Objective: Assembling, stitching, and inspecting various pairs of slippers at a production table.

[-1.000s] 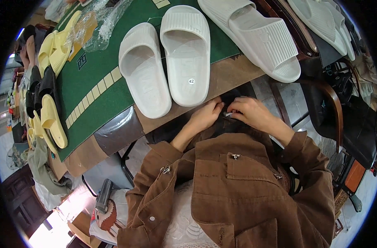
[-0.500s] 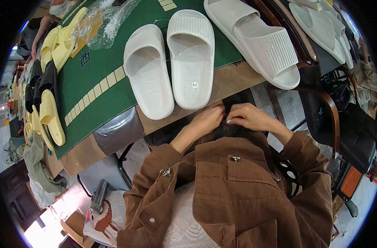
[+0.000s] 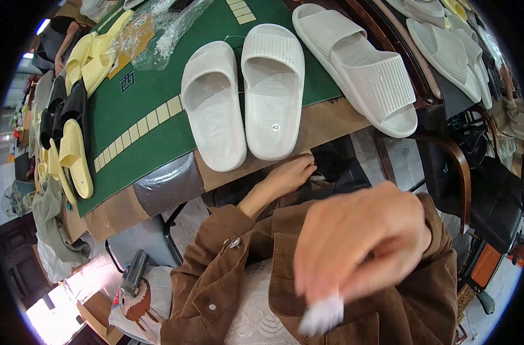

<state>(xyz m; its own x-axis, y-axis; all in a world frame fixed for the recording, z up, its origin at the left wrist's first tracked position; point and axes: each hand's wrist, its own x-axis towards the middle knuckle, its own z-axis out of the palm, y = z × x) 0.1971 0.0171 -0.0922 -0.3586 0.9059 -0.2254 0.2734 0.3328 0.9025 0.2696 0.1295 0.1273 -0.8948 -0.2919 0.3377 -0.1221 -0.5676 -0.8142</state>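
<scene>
Counter [image 3: 331, 118] carries slippers [image 3: 272, 109]. Right hand [image 3: 359, 238] pinches white scrap [image 3: 323, 315], apart from left hand [image 3: 292, 174] (grip unclear). Likely step: scrap handling; release requires loosening.

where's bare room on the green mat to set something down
Two patches of green mat: one between the cream squares and its near edge, another between those squares and the clear plastic. Crowded: left, yellow slippers, black slippers; right, white slippers.
</scene>
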